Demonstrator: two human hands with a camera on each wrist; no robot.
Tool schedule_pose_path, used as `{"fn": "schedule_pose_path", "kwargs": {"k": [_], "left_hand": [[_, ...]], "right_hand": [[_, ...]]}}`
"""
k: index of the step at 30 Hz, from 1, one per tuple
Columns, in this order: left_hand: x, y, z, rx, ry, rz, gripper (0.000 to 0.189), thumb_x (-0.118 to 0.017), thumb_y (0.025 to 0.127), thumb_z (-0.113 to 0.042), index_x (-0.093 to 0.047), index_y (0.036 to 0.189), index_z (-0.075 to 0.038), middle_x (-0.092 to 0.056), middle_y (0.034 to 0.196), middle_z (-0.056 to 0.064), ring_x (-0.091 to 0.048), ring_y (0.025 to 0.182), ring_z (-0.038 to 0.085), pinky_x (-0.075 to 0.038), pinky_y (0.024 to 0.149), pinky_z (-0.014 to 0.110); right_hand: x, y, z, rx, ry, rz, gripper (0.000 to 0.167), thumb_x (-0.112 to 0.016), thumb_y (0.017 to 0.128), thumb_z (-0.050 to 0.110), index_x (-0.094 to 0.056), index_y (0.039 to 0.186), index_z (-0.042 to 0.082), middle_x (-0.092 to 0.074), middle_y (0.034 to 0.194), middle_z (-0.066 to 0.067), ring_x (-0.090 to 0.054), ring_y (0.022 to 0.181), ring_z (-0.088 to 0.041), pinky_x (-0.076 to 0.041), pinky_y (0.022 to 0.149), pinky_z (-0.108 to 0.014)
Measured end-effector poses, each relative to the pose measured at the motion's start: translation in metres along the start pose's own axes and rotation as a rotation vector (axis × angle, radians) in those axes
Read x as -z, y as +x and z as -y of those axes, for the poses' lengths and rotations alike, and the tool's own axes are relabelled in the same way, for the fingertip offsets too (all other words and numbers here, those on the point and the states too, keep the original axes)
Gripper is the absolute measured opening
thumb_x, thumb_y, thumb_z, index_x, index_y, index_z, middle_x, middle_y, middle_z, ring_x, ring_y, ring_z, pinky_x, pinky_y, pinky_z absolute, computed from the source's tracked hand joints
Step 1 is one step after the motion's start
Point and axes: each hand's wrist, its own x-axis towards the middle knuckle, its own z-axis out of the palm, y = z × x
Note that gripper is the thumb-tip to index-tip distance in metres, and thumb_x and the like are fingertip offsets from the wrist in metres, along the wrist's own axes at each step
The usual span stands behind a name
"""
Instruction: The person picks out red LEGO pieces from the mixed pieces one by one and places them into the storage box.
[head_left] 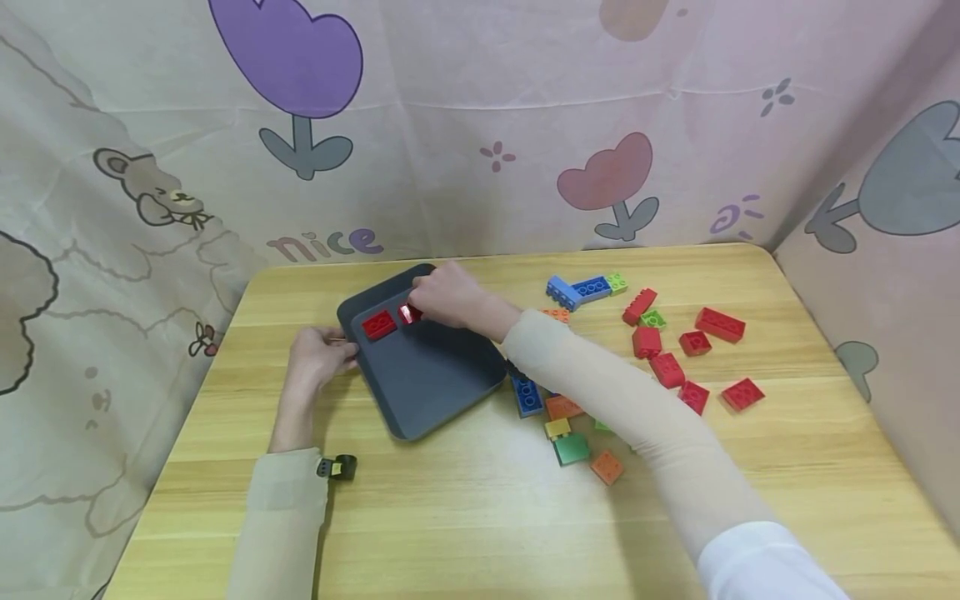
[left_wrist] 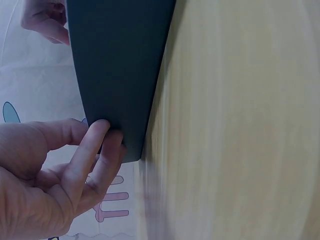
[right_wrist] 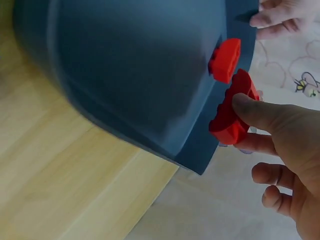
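Observation:
A dark grey tray (head_left: 442,375) lies at an angle on the table. At its left edge my left hand (head_left: 318,358) grips the rim; in the left wrist view, fingertips (left_wrist: 102,127) touch the outer wall. Over the tray's far end, my right hand (head_left: 453,296) pinches a red building block (right_wrist: 227,117) between thumb and forefinger. The held block has a curved side and studs, seen in the right wrist view. Beside it in the tray sits another red building block (head_left: 378,325). Whether the held block touches the tray, I cannot tell.
Several red blocks (head_left: 720,325) are scattered to the right of the tray. Blue blocks (head_left: 577,290) lie near the back, and orange, yellow and green blocks (head_left: 572,449) beside the right forearm, which hides some. A printed cloth (head_left: 450,192) hangs behind the table (head_left: 465,517).

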Motion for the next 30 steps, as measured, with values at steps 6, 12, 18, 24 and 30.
{"fn": "schedule_pose_path", "kwargs": {"k": [6, 12, 18, 24, 30], "left_hand": [[0.0, 0.001, 0.0, 0.001, -0.003, 0.006, 0.049, -0.062, 0.102, -0.002, -0.05, 0.146, 0.017, -0.059, 0.14, 0.036, -0.07, 0.076, 0.002, -0.065, 0.072, 0.016], [0.0, 0.0, 0.0, 0.006, 0.0, 0.005, 0.049, -0.061, 0.103, -0.003, -0.049, 0.147, 0.015, -0.059, 0.14, 0.034, -0.07, 0.078, 0.003, -0.065, 0.074, 0.015], [0.0, 0.001, 0.001, 0.004, 0.004, 0.002, 0.05, -0.061, 0.103, -0.003, -0.049, 0.148, 0.014, -0.06, 0.137, 0.031, -0.07, 0.078, 0.003, -0.065, 0.074, 0.015], [0.0, 0.0, 0.0, 0.001, -0.011, 0.0, 0.052, -0.062, 0.102, -0.001, -0.047, 0.148, 0.016, -0.06, 0.134, 0.03, -0.069, 0.075, 0.002, -0.065, 0.071, 0.015], [0.001, 0.001, 0.0, -0.006, 0.002, 0.007, 0.052, -0.062, 0.102, -0.001, -0.046, 0.148, 0.017, -0.06, 0.135, 0.032, -0.069, 0.075, 0.001, -0.065, 0.07, 0.016]], "right_hand": [[-0.005, 0.004, 0.003, -0.002, -0.049, 0.03, 0.028, -0.069, 0.102, 0.038, -0.077, 0.124, 0.022, -0.077, 0.119, -0.001, -0.073, 0.089, -0.02, -0.066, 0.076, -0.032], [-0.011, 0.009, 0.004, 0.0, -0.06, 0.033, 0.022, -0.065, 0.104, 0.03, -0.077, 0.12, 0.021, -0.078, 0.119, -0.001, -0.072, 0.087, -0.019, -0.066, 0.077, -0.032], [-0.015, 0.011, 0.005, -0.013, -0.074, 0.05, 0.021, -0.067, 0.103, 0.028, -0.077, 0.12, 0.021, -0.078, 0.119, -0.001, -0.071, 0.086, -0.019, -0.065, 0.076, -0.03], [-0.017, 0.012, 0.006, -0.016, -0.075, 0.049, 0.018, -0.065, 0.104, 0.025, -0.078, 0.116, 0.021, -0.079, 0.116, 0.0, -0.071, 0.083, -0.018, -0.065, 0.074, -0.031], [-0.018, 0.012, 0.006, -0.019, -0.094, 0.045, 0.018, -0.065, 0.104, 0.023, -0.078, 0.116, 0.021, -0.08, 0.114, 0.0, -0.072, 0.084, -0.018, -0.065, 0.074, -0.031]]}}
